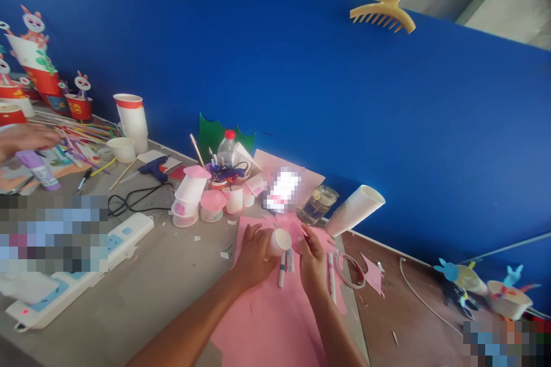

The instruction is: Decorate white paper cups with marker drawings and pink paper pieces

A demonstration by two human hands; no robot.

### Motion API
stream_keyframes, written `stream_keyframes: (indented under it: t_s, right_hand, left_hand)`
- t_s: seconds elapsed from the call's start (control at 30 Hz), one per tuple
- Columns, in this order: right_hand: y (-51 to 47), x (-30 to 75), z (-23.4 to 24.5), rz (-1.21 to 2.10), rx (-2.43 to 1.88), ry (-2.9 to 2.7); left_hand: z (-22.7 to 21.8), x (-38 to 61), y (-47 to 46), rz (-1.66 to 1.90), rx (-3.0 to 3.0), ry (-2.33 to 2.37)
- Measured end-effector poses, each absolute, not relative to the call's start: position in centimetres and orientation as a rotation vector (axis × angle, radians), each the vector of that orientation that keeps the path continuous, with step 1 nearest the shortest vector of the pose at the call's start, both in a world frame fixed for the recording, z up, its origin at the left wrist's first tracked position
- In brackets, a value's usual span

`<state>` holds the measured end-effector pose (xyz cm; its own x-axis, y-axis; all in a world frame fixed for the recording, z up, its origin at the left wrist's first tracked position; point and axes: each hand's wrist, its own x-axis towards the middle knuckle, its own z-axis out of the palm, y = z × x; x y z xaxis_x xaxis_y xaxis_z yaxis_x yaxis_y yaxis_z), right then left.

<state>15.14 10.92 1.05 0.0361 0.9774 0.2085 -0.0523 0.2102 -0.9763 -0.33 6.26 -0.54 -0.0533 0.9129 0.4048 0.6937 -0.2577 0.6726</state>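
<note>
My left hand (257, 249) is closed round a small white paper cup (281, 240), which is tilted with one round end toward me. Just to its right, my right hand (313, 255) pinches a cut piece of pink paper (295, 234) close to the cup. Below both hands lies a large pink paper sheet (267, 321). A marker with a teal band (281, 275) rests on it between my hands, and a white pen (331, 275) lies right of my right hand. Fingers partly cover the cup and the cut piece.
A lit phone (282, 190), a glass jar (319, 204) and a leaning stack of paper cups (356, 210) stand behind my hands. Pink-topped cup crafts (189, 189), a glue gun (154, 168) and a power strip (116, 243) are leftward. Another person's hand (30, 140) is far left.
</note>
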Motion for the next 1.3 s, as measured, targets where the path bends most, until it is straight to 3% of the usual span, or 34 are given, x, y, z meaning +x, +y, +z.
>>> stream_keyframes:
  t_s: [0.23, 0.47, 0.93, 1.3]
  right_hand:
    - [10.7, 13.9, 0.1, 0.478, -0.902, -1.724]
    - [9.4, 13.1, 0.5, 0.269, -0.730, -1.967]
    - [9.2, 13.0, 1.8, 0.253, -0.621, -2.082]
    - [10.6, 14.5, -0.1, 0.532, -0.904, -1.814]
  left_hand:
    - [-0.7, -0.2, 6.2, 1.149, 1.949, 1.764]
    - [-0.5, -0.3, 6.2, 1.066, 1.957, 1.765]
    - [-0.6, -0.4, 6.6, 1.019, 1.921, 1.772]
    - [-1.1, -0.7, 6.6, 1.152, 1.822, 1.762]
